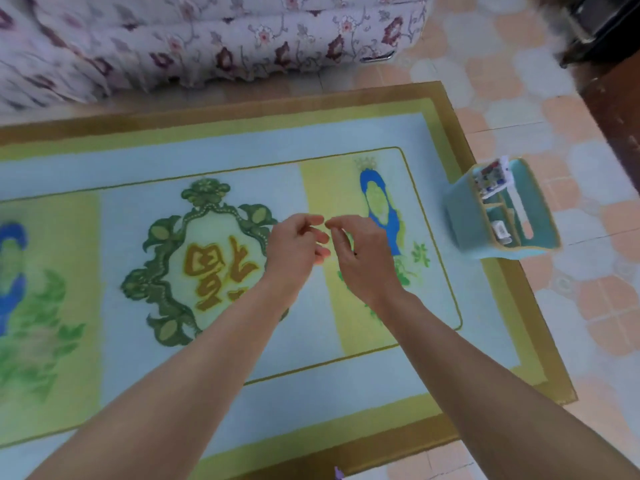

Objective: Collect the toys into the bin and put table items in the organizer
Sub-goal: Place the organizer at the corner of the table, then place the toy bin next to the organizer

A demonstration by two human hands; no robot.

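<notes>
Both hands are hovering over the middle of the bench [242, 375], which is wearing a printed cover with a green medallion and blue figures.

Left hand [298, 245]: released, with fingers loosely curled and nothing visible in them.

Right hand [362, 258]: also released, with fingers curling loosely. Its thumb and forefinger are nearly meeting those of the left hand, and no item can be made out between them. Motion blur is limiting certainty here.

The organizer [464, 220], teal and divided into compartments, is standing upright at the bench's edge, at 3 o'clock from the hands and well apart from them. A patterned pack [491, 174] is sticking up from its far compartment, and a small white item [500, 232] is sitting in the near one. What either is cannot be told.

Floral cloth [207, 36] is hanging at 12 o'clock beyond the bench. Tiled floor [588, 306] is showing at 3 o'clock, past the organizer.
</notes>
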